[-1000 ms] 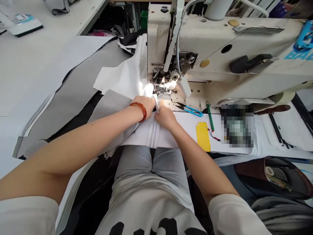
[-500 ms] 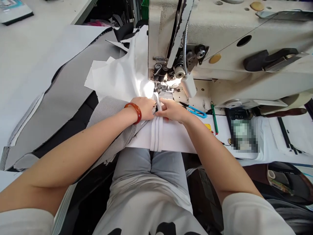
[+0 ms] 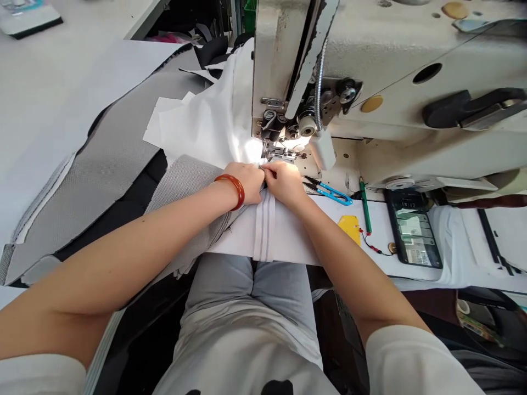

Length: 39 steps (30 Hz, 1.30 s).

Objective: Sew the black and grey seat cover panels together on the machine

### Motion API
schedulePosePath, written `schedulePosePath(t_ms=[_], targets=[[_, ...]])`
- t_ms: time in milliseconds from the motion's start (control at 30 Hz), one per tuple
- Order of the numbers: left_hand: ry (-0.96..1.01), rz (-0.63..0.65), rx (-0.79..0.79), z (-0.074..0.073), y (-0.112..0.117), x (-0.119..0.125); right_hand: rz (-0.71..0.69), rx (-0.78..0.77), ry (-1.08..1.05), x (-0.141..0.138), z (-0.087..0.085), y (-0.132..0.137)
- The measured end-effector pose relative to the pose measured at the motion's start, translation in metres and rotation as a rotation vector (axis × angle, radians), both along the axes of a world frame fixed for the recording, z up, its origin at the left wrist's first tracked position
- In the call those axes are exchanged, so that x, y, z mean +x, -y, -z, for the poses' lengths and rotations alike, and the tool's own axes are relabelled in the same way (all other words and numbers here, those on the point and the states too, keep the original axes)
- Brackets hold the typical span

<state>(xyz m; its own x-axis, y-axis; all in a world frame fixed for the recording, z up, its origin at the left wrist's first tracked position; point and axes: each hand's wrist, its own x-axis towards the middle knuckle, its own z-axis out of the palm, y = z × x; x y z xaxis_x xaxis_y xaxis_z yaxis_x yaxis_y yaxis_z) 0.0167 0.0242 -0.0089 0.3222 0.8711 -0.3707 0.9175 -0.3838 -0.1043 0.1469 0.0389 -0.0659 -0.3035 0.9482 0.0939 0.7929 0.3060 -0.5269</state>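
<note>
Close in front of the needle area of the sewing machine, my two hands meet. My left hand, with a red-brown bangle at the wrist, is closed on the edge of the grey mesh fabric. Beside it my right hand has thumb and forefinger pinched on the top of a white striped tape, which looks like zipper tape. The tape runs down from under the fingers over the table's front edge. My hands hide the gripped parts. Behind them white fabric lies by the presser foot.
Blue thread snips, a green pen, a yellow tag and a phone lie to the right. Long grey and black fabric pieces spread across the left. The machine's body fills the upper right.
My right hand has moved slightly up towards the needle and now pinches beside my left fingers. The tape's upper part, visible before between the hands, is now covered.
</note>
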Motion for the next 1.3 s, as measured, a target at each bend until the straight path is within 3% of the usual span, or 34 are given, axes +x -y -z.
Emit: schedulePosePath(t_ms=[100, 200, 267, 333, 400, 467, 700, 867, 967, 1067, 1167, 1300], targets=[[-0.033, 0.025, 0.007, -0.003, -0.007, 0.002, 0.048, 0.065, 0.059, 0.002, -0.015, 0.031], [-0.092, 0.038, -0.001, -0.007, -0.014, 0.004, 0.028, 0.11, -0.215, 0.003, -0.026, 0.087], [-0.139, 0.064, -0.018, -0.009, -0.017, 0.004, -0.012, -0.142, -0.547, 0.0, -0.028, 0.121], [-0.169, 0.107, -0.047, -0.012, -0.021, 0.001, -0.004, -0.549, -0.855, -0.007, -0.029, 0.14], [-0.171, 0.153, -0.088, -0.016, -0.026, -0.002, 0.059, -0.888, -1.11, -0.016, -0.03, 0.141], [-0.164, 0.176, -0.108, -0.02, -0.03, -0.006, 0.12, -1.038, -1.313, -0.025, -0.032, 0.13], [-0.128, 0.049, -0.024, -0.035, -0.03, 0.005, 0.145, -0.985, -1.593, -0.065, -0.029, 0.095], [-0.138, -0.012, 0.025, -0.026, -0.015, 0.014, 0.191, -0.895, -1.598, -0.097, -0.017, 0.087], [-0.1, -0.016, 0.054, -0.012, -0.006, 0.005, 0.079, -0.875, -1.383, -0.08, -0.02, 0.092], [-0.028, -0.024, 0.074, 0.0, -0.001, -0.007, -0.053, -0.518, -0.619, -0.045, -0.031, 0.094], [0.027, -0.02, 0.104, 0.006, 0.001, -0.014, -0.003, -0.13, 0.078, -0.022, -0.037, 0.081], [0.143, -0.037, 0.154, 0.007, 0.003, -0.018, -0.029, 0.074, 0.383, -0.017, -0.026, 0.052]])
